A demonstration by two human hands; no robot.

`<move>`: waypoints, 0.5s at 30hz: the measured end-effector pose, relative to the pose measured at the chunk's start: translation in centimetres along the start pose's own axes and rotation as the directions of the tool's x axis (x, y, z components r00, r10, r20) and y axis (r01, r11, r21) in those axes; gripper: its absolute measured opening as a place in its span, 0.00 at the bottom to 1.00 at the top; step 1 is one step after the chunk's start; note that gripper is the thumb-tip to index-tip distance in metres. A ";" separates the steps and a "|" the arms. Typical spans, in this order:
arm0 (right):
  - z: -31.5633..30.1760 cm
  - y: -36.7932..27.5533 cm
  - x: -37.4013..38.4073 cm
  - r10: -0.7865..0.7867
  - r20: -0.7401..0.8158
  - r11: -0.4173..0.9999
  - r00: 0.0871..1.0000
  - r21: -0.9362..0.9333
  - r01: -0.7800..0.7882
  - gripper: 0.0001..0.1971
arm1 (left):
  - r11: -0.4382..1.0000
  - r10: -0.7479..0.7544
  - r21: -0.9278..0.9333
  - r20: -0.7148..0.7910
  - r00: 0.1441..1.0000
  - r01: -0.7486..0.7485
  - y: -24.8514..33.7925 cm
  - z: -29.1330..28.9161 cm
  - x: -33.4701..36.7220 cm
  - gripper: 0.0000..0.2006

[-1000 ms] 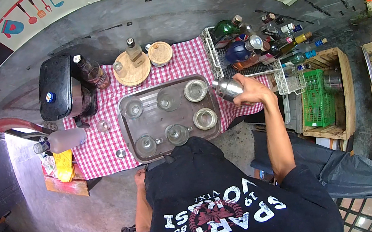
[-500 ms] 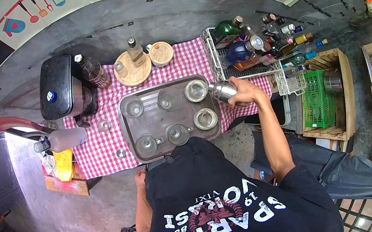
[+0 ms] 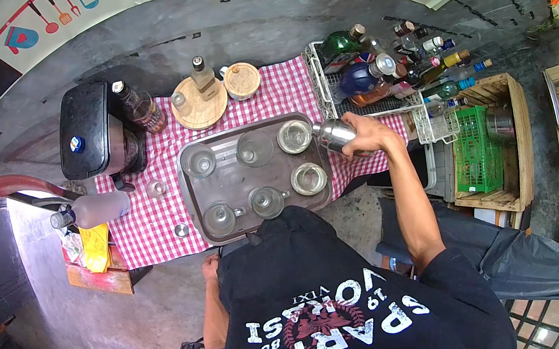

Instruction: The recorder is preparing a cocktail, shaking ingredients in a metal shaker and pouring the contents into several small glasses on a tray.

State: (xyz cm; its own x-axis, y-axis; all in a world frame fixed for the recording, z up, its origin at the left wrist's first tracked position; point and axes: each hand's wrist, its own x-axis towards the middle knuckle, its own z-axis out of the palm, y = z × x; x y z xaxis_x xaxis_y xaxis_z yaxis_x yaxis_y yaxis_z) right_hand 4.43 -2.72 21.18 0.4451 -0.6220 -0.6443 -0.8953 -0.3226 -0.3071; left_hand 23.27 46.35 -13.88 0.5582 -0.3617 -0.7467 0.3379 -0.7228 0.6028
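Note:
My right hand (image 3: 371, 135) is wrapped round a steel cocktail shaker (image 3: 337, 136), tilted with its narrow end toward the rim of the far right glass (image 3: 294, 136). That glass and the near right glass (image 3: 309, 179) hold some clear or pale liquid. The other glass mugs, such as the near middle mug (image 3: 267, 202) and the far left mug (image 3: 199, 160), look empty. All stand on a brown tray (image 3: 230, 186). Low beside my body, at the tray's near left corner, hangs my left hand (image 3: 211, 266); its fingers are mostly hidden. A small steel cap (image 3: 182, 230) lies left of the tray.
A red checked cloth (image 3: 145, 230) covers the table. Behind the tray, a round wooden board (image 3: 194, 117) carries a bottle (image 3: 203, 80). A black lidded container (image 3: 88, 132) stands left, with a frosted bottle (image 3: 102, 207) nearer. A wire rack of bottles (image 3: 321, 86) borders the right side.
The shaker stays at the far right glass, with only a very slight shift of my right hand and forearm. My left hand and the glasses have not visibly moved.

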 end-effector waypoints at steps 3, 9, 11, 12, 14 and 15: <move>-0.3 -0.1 -0.3 -0.013 -0.008 1.000 1.000 -0.011 0.013 0.41 | 1.000 -0.021 -0.002 0.014 1.000 0.021 0.4 0.1 0.0 0.10; -1.0 -0.6 -0.7 -0.014 0.000 1.000 1.000 -0.007 0.014 0.41 | 0.999 -0.024 -0.040 0.037 0.999 0.026 -2.3 0.0 1.6 0.11; -1.1 -0.6 -0.8 -0.018 -0.014 1.000 1.000 -0.008 0.018 0.41 | 0.999 -0.037 -0.028 0.031 0.999 0.038 -2.4 0.0 1.7 0.11; -1.2 -0.6 -0.9 -0.022 -0.028 1.000 0.999 -0.010 0.022 0.41 | 0.999 -0.050 -0.016 0.023 0.998 0.051 -2.5 0.0 1.8 0.11; -1.4 -0.9 -1.2 -0.005 -0.022 1.000 1.000 -0.019 0.005 0.41 | 0.999 -0.040 0.014 0.022 0.999 0.040 -1.9 0.1 1.6 0.12; -1.5 -1.0 -1.3 0.009 -0.015 1.000 1.000 -0.028 -0.009 0.41 | 0.999 -0.030 0.044 0.019 0.999 0.029 -1.6 0.2 1.5 0.12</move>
State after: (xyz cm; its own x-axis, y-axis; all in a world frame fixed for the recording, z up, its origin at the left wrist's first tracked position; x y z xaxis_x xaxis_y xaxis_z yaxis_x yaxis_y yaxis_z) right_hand 4.79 -2.64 23.43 0.4373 -0.6351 -0.6367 -0.8986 -0.3364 -0.2817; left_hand 23.44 46.85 -16.02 0.5337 -0.3509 -0.7694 0.3206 -0.7579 0.5681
